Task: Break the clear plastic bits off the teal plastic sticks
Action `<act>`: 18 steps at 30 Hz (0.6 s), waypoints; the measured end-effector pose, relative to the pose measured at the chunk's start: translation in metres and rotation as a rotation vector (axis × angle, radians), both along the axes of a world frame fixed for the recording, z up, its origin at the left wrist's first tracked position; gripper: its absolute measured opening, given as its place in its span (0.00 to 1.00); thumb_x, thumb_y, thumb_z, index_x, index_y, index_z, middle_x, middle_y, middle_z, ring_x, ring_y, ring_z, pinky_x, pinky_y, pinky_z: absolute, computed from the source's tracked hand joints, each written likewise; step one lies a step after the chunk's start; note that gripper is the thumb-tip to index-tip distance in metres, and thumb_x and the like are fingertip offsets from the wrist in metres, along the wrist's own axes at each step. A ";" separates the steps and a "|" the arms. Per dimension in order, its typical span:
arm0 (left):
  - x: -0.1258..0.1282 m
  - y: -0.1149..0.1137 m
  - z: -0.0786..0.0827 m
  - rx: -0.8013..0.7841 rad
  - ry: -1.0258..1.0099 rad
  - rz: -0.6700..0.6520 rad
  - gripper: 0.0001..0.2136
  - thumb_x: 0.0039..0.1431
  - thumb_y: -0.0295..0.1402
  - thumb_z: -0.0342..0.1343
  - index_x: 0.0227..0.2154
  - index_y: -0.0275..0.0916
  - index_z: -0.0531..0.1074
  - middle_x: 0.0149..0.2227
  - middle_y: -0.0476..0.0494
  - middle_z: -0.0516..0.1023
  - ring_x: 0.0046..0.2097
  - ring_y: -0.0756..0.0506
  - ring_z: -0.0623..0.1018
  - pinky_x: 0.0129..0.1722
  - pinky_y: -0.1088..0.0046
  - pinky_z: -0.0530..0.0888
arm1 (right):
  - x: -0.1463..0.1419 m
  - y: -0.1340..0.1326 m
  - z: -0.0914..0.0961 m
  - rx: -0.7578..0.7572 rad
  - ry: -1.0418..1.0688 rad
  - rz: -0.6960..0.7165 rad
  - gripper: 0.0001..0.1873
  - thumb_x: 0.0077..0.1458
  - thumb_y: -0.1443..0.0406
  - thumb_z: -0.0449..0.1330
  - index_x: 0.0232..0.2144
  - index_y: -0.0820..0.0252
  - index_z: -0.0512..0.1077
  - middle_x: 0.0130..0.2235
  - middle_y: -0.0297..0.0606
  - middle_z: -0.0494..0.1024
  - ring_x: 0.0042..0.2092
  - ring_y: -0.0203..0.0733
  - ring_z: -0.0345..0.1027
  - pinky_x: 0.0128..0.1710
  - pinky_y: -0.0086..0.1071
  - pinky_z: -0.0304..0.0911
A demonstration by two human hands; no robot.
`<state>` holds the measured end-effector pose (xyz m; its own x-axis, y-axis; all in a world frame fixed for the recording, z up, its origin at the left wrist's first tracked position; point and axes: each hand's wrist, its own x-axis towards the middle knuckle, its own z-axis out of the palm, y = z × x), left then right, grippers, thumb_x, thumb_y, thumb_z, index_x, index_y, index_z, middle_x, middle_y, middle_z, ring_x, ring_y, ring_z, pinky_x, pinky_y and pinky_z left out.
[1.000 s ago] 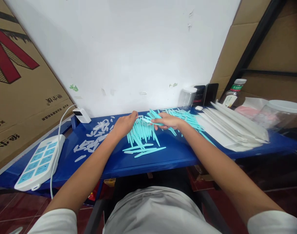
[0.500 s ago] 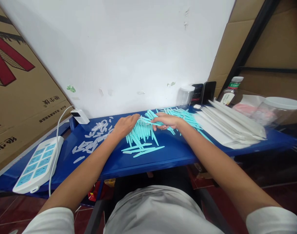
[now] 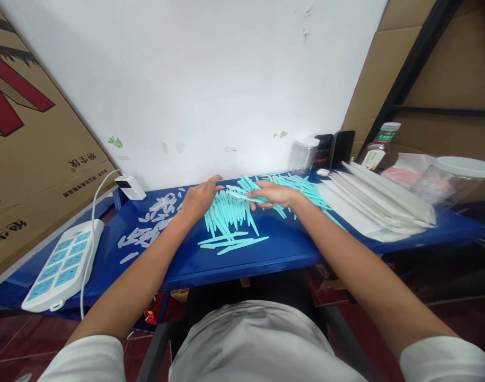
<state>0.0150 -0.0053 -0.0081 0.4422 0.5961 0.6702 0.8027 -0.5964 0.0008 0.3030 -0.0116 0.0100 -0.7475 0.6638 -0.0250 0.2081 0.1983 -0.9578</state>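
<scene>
In the head view my right hand [image 3: 271,194] is closed around a bunch of slim turquoise plastic sticks [image 3: 248,185] with tapered ends. One stick [image 3: 237,193] juts out leftward from that hand. My left hand [image 3: 202,197] is held just left of it, thumb and forefinger apart, with nothing seen between them. Below and between both hands lies a dense row of the same sticks [image 3: 228,212] side by side. Several loose sticks [image 3: 236,244] lie in front of the row. Another pile of turquoise sticks [image 3: 306,188] spreads behind and right of my right hand.
Small translucent pieces [image 3: 158,215] are scattered left on the blue table [image 3: 282,249]. A power strip [image 3: 63,265] and a white device [image 3: 131,187] with a cable stand further left. White packets [image 3: 381,201], jars [image 3: 303,155], a bottle [image 3: 379,146] and phones [image 3: 341,148] are at right.
My left hand has drawn back a little to the left and its fingers have spread. My right hand stays nearly in place with its bunch of sticks.
</scene>
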 end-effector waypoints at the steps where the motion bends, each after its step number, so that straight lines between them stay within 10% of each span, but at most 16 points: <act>1: -0.002 0.000 0.001 -0.053 -0.099 -0.002 0.18 0.74 0.44 0.45 0.55 0.38 0.70 0.34 0.43 0.78 0.33 0.46 0.76 0.31 0.72 0.64 | 0.000 0.000 0.000 0.007 0.000 -0.014 0.18 0.64 0.55 0.61 0.29 0.64 0.73 0.17 0.30 0.65 0.17 0.28 0.49 0.15 0.25 0.45; 8: 0.008 -0.002 -0.001 -0.539 -0.463 -0.315 0.19 0.71 0.49 0.48 0.40 0.37 0.72 0.27 0.51 0.68 0.28 0.50 0.65 0.29 0.74 0.62 | -0.006 -0.003 -0.002 0.082 0.027 -0.112 0.12 0.63 0.58 0.62 0.36 0.61 0.68 0.31 0.39 0.81 0.18 0.28 0.56 0.15 0.25 0.49; 18: 0.017 -0.007 -0.002 -0.569 -0.467 -0.398 0.16 0.69 0.47 0.52 0.41 0.37 0.71 0.29 0.51 0.69 0.31 0.50 0.67 0.33 0.74 0.63 | -0.007 -0.002 -0.005 0.232 0.057 -0.105 0.17 0.58 0.54 0.67 0.37 0.61 0.70 0.34 0.41 0.84 0.19 0.29 0.60 0.17 0.25 0.55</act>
<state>0.0323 -0.0126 -0.0100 0.4427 0.7568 0.4810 0.3747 -0.6434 0.6675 0.2959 -0.0135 0.0047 -0.6701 0.7208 0.1772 0.1863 0.3944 -0.8999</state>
